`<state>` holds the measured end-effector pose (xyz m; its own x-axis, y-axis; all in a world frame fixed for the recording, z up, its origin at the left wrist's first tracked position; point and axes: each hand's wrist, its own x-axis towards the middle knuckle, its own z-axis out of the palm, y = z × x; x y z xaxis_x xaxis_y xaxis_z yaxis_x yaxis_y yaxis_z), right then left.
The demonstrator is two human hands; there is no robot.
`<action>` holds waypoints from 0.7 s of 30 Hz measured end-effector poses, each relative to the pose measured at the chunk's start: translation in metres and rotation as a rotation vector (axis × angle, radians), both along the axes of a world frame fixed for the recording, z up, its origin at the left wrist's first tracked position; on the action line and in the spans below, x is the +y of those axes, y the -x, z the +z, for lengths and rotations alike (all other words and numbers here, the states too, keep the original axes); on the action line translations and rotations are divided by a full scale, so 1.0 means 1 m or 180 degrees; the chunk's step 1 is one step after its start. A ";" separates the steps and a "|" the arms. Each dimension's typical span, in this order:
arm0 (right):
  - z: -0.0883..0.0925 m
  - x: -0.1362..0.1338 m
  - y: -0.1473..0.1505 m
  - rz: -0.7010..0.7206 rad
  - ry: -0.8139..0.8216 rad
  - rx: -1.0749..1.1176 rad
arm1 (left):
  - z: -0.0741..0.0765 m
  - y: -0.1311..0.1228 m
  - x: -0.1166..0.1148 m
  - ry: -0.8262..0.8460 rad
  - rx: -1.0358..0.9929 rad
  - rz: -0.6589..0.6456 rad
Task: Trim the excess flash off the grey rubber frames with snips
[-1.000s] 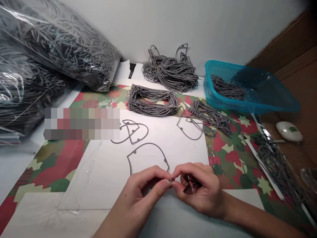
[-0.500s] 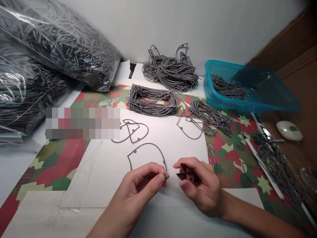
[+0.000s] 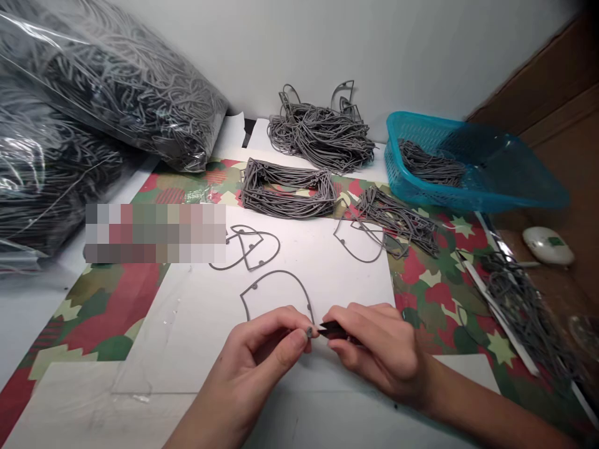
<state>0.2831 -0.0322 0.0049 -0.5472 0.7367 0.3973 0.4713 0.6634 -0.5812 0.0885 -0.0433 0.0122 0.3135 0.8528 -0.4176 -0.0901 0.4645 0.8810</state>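
Big picture first: two bulging clear plastic bags [image 3: 107,81] of grey cord shapes slump across the upper left of the frame, and a sheet of red-and-green patterned paper [image 3: 430,293] spreads across the table. On it lies a white sheet [image 3: 346,287], right in the middle. Up top, a heap of tangled grey cord [image 3: 321,134] sits against the wall, with a squared-off bundle [image 3: 287,190] just below it. At the upper right, a teal plastic basket [image 3: 402,156] holds more of the same.

Now to the action at bottom centre! The hands have just closed the gap between them and nearly meet. An arched grey cord outline [image 3: 276,272] lies just above them on the white sheet. The left hand [image 3: 262,355] is curled shut, thumb and forefinger pinching a tiny grey tab [image 3: 309,332]. The right hand [image 3: 379,349] is closed around a dark pointed tool [image 3: 334,328], mostly hidden by the fingers, and its tip sits right beside that tab. Whether they touch, I can't quite tell from here!
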 end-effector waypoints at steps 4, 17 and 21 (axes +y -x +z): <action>0.001 0.000 0.001 0.0053 -0.0079 -0.0089 | -0.002 -0.001 0.001 -0.0187 0.0109 -0.0018; 0.001 0.000 0.001 0.0029 -0.0128 -0.0290 | -0.004 0.001 -0.001 -0.0547 0.0268 0.0025; 0.001 0.001 0.001 0.0018 -0.0146 -0.0286 | -0.005 0.002 -0.003 -0.0721 0.0385 0.0036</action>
<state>0.2819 -0.0313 0.0055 -0.5862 0.7157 0.3797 0.5163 0.6912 -0.5057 0.0860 -0.0462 0.0067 0.2626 0.9321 -0.2495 0.0182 0.2537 0.9671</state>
